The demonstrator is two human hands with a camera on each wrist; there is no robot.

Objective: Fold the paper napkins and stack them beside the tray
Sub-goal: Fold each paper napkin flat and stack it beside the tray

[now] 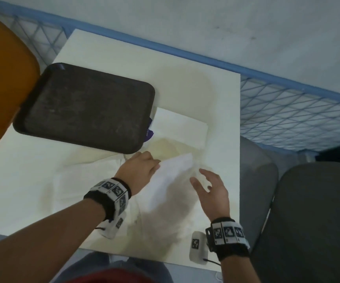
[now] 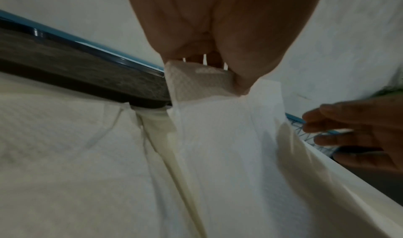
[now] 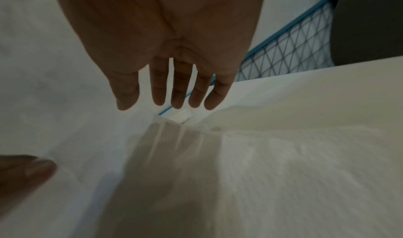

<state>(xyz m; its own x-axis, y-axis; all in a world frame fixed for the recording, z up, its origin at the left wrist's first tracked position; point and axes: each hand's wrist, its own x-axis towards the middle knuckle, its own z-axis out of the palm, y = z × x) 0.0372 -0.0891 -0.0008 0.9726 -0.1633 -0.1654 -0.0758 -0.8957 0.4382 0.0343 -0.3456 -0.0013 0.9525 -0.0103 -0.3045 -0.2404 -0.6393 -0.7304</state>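
A dark tray (image 1: pixel 87 111) lies on the white table (image 1: pixel 185 88) at the left. A folded white napkin (image 1: pixel 182 127) rests flat just right of the tray. My left hand (image 1: pixel 142 166) pinches the edge of another white napkin (image 1: pixel 171 176) and holds it lifted off the table; the left wrist view shows the napkin (image 2: pixel 218 129) hanging from my fingers (image 2: pixel 240 79). My right hand (image 1: pixel 210 188) hovers to the right of that napkin with straight, spread fingers (image 3: pixel 179 90) and holds nothing. More unfolded napkins (image 1: pixel 87 176) lie flat under my left forearm.
A blue wire fence (image 1: pixel 298 119) runs behind and to the right of the table. An orange chair (image 1: pixel 1 88) stands at the left and a dark grey chair (image 1: pixel 312 221) at the right. The table's right edge is close to my right hand.
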